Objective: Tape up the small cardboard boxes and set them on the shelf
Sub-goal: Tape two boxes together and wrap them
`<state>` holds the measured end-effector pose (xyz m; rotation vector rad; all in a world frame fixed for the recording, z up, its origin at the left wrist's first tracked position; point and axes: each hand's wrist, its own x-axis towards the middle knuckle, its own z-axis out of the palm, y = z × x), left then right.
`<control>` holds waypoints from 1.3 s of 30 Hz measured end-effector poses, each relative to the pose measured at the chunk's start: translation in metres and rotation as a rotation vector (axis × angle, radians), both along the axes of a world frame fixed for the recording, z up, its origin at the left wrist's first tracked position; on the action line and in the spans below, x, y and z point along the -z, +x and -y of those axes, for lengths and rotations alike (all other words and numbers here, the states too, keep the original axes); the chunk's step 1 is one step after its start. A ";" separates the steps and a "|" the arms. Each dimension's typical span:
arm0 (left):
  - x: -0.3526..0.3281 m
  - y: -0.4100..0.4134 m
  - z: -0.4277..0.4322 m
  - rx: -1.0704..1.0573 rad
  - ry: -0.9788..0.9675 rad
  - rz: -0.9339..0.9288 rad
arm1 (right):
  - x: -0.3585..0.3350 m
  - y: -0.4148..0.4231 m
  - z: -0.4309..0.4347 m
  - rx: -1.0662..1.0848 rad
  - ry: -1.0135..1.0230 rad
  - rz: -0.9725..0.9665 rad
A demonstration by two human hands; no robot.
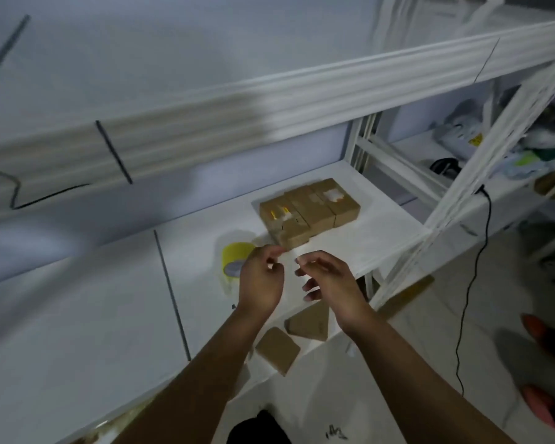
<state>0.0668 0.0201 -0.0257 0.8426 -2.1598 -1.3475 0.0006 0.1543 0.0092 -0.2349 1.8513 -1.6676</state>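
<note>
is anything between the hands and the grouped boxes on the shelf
Nothing visible does. The left hand and right hand hover close to the boxes on the shelf; the yellow tape roll sits beside the left hand, not between.

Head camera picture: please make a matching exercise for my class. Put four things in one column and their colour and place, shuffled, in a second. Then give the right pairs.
Things:
1. tape roll
2. cardboard boxes
3. cable
4. shelf board

Descriptions:
A. black, hangs down at the right
B. white, carries the boxes
C. yellow, left of the boxes
D. brown, grouped close together on the board

Right pairs: 1-C, 2-D, 3-A, 4-B.
</note>
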 end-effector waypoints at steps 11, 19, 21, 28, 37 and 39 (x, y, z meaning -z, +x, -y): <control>0.059 -0.106 0.038 0.324 -0.715 0.602 | 0.018 -0.094 0.011 0.029 0.148 0.017; 0.092 -0.055 -0.005 0.006 -0.358 0.053 | 0.061 -0.124 0.029 -0.173 0.291 -0.042; 0.094 -0.047 -0.018 0.006 -0.391 -0.009 | 0.067 -0.123 0.030 -0.216 0.238 0.000; 0.065 -0.055 -0.060 -0.438 0.322 -0.386 | 0.069 -0.137 0.007 -0.288 -0.117 0.235; 0.047 -0.067 -0.070 -0.467 0.360 -0.149 | 0.064 -0.147 -0.009 -0.417 -0.001 0.155; 0.050 -0.063 -0.073 -0.491 0.403 -0.151 | 0.066 -0.147 -0.008 -0.439 0.044 0.081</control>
